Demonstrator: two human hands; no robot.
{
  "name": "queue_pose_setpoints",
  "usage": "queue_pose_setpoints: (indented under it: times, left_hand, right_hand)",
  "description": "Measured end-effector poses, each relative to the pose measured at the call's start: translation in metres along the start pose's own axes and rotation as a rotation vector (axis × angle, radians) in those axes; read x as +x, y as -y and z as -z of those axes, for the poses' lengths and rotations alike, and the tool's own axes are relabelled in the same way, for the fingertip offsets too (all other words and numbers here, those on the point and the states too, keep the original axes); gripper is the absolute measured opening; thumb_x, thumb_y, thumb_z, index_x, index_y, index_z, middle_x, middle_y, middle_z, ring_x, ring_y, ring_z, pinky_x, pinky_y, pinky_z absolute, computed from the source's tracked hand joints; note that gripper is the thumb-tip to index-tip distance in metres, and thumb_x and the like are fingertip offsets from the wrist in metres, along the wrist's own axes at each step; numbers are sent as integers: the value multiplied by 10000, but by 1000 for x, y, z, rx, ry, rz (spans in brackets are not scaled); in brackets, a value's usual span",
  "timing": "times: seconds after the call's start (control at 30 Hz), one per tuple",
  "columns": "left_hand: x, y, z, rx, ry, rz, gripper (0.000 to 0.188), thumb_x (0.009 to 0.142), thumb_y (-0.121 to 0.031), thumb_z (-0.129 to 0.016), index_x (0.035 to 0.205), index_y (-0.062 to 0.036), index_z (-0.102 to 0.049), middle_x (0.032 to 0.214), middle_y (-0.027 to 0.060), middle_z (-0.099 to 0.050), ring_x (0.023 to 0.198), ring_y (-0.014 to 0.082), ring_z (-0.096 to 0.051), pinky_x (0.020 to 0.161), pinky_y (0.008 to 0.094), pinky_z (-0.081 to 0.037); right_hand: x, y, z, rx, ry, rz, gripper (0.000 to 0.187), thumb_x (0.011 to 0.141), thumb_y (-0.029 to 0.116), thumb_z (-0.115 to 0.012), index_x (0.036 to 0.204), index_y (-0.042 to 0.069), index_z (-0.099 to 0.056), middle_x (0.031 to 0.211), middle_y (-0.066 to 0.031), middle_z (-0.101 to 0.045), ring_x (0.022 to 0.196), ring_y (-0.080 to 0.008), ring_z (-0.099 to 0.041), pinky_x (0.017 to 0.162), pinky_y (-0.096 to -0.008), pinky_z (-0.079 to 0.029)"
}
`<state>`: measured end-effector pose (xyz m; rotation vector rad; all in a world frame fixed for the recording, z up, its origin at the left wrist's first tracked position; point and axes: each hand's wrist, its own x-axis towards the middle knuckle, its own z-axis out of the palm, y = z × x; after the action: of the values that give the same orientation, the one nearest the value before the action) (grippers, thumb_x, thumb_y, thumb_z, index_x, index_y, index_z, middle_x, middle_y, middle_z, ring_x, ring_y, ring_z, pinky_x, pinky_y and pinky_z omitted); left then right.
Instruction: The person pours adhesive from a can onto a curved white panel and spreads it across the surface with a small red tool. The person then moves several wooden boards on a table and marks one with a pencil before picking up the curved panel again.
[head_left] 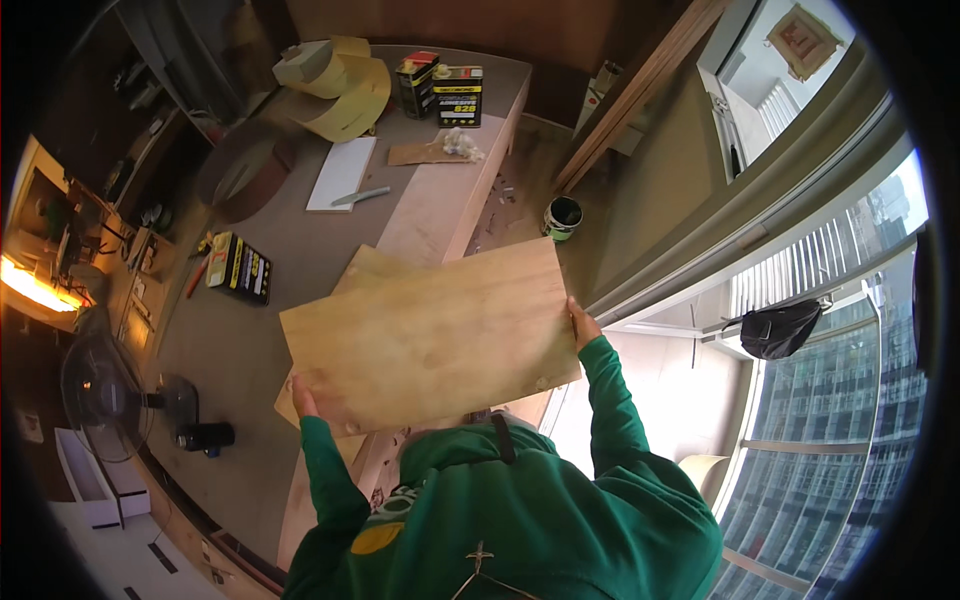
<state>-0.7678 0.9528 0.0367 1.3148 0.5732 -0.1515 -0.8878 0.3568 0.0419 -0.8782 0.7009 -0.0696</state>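
A wide, thin wooden board [430,340] is held up in front of me by its two short ends, tilted so its right end sits higher. My left hand [304,397] grips the lower left corner, thumb on the face. At the right edge, my right hand [582,325] is closed round the board, its other fingers hidden behind. Beneath it lies a second wooden sheet [375,265] on the workbench [330,235], showing only at its upper and lower left corners.
Adhesive cans [458,97] stand at the bench's far end, another can [238,268] at left. A knife [362,196] rests on a white panel [340,172]. Left are a fan [105,395] and a dark cylinder [205,436]. A bucket [563,217] stands on the floor; windows line the right.
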Motion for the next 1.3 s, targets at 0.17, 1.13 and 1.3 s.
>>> queue_pose_setpoints:
  times: [0.17, 1.13, 1.3]
  left_hand:
    - [41, -30, -120, 94, 24, -43, 654, 948, -573, -408, 1297, -33, -532, 1195, 102, -610, 1041, 215, -612, 894, 323, -501]
    - [315, -244, -860, 720, 360, -794, 740, 885, -629, -464, 1193, 31, -593, 1120, 169, -657, 1069, 281, -598, 916, 368, -436]
    - [374, -289, -930, 617, 379, -549, 873, 814, -741, -465, 1236, 14, -583, 1169, 195, -627, 1127, 287, -570, 970, 366, -408]
  right_hand:
    - [29, 59, 29, 55, -94, 19, 530, 956, 403, -540, 1286, -11, -515, 1273, -85, -567, 1153, -198, -533, 998, -326, -411]
    - [391, 355, 98, 138, -522, 461, 817, 940, 582, -438, 1506, 51, -184, 1567, -98, -197, 1434, -234, -196, 1158, -392, -142]
    - [481, 426, 76, 215, -319, 409, 848, 917, 615, -448, 1500, 50, -204, 1559, -108, -213, 1432, -235, -201, 1161, -379, -143]
